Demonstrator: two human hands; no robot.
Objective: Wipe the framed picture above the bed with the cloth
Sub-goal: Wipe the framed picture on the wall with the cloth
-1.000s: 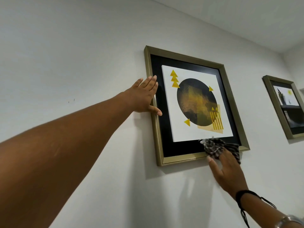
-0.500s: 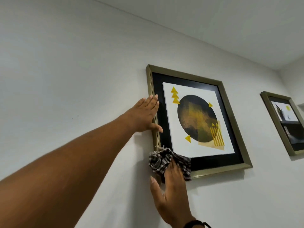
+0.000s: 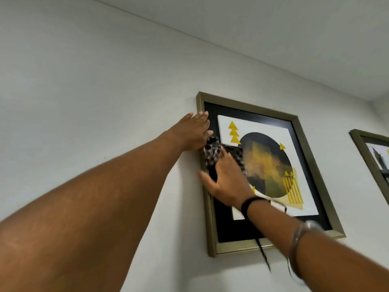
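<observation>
Two framed pictures hang on the wall (image 3: 105, 91): one framed picture (image 3: 294, 127) in full view, and a second frame (image 3: 366, 157) cut off at the right edge. Two hands are raised to the nearer picture, the left hand (image 3: 192, 131) at the frame's left edge and the right hand (image 3: 226, 178) over its left side, with one checked cloth (image 3: 212, 153) under it. The right forearm carries two bands, one black wristband (image 3: 249, 204) and one clear bangle (image 3: 299, 234).
</observation>
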